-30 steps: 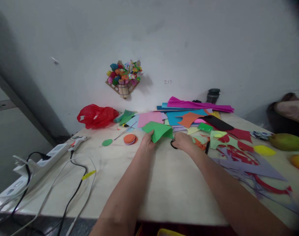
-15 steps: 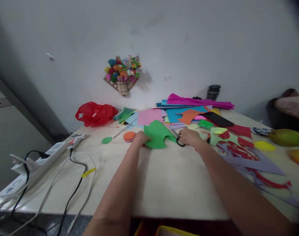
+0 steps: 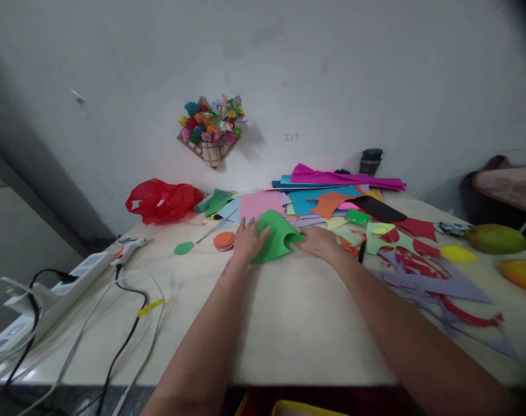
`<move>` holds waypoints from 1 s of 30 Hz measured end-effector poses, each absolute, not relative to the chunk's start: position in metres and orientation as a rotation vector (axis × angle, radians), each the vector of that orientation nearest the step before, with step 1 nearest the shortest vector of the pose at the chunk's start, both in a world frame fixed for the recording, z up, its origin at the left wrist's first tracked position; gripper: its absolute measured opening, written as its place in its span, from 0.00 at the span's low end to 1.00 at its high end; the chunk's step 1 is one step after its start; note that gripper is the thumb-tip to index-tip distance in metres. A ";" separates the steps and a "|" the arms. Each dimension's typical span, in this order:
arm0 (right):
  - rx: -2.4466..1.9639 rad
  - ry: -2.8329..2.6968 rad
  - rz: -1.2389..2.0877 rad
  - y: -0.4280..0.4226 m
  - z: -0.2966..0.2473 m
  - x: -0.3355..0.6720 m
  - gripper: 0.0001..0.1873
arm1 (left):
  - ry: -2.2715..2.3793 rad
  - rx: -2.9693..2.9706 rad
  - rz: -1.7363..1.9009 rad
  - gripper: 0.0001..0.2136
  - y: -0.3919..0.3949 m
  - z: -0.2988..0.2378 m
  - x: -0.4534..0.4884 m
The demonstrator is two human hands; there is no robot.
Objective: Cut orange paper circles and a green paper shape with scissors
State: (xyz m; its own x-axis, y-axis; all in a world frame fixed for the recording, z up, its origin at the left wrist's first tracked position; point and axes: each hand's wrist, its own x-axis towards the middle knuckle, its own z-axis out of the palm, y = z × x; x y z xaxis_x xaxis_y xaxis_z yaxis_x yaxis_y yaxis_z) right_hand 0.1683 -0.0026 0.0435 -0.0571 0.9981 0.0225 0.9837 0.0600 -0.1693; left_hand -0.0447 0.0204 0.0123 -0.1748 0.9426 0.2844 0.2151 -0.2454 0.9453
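A bent sheet of green paper (image 3: 276, 236) lies on the pale table (image 3: 306, 323), in the middle and toward the far side. My left hand (image 3: 247, 240) grips its left edge, thumb on top and fingers behind. At the sheet's right edge rests my right hand (image 3: 320, 242), knuckles up and fingers curled under. What they hold is hidden, and no scissors show. A stack of orange paper discs (image 3: 224, 240) lies just left of my left hand, and a green oval cutout (image 3: 183, 248) lies farther left.
Coloured sheets (image 3: 327, 199) and red and purple scraps (image 3: 422, 263) cover the far and right side. A red plastic bag (image 3: 161, 200), a power strip (image 3: 55, 289) with cables, a black phone (image 3: 381, 209), mangoes (image 3: 494, 238) and a paper-flower ornament (image 3: 211, 130) on the wall are around.
The green paper has been lowered toward the table and bent over. The black scissor handles seen at my right hand earlier no longer show. The view has shifted slightly.
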 end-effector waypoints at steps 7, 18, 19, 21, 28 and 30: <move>-2.078 -1.986 -0.117 0.004 0.025 0.161 0.28 | 1.461 1.791 1.081 0.27 0.020 -0.019 -0.030; -1.763 -1.932 -0.336 0.002 0.021 0.176 0.27 | 1.541 1.989 0.958 0.22 0.027 -0.023 -0.033; -1.734 -1.957 -0.332 0.003 0.021 0.175 0.27 | 1.544 1.984 0.970 0.22 0.027 -0.024 -0.033; -1.672 -2.012 -0.313 0.002 0.021 0.170 0.27 | 1.547 1.974 0.988 0.20 0.026 -0.025 -0.032; -1.587 -2.425 -0.073 -0.001 -0.001 0.139 0.32 | 1.672 2.081 1.050 0.14 0.026 -0.011 -0.039; -1.624 -2.568 0.104 -0.001 -0.009 0.134 0.36 | 1.917 2.134 0.951 0.19 0.024 0.001 -0.048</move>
State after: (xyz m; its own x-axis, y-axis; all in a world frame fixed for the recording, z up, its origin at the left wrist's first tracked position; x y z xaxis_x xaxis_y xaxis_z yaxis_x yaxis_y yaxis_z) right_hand 0.1338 -0.0007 -0.0090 -0.4256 0.9035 0.0494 0.8966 0.4285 -0.1121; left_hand -0.0484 0.0241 0.0008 0.0009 0.9300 0.3676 0.8552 -0.1913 0.4817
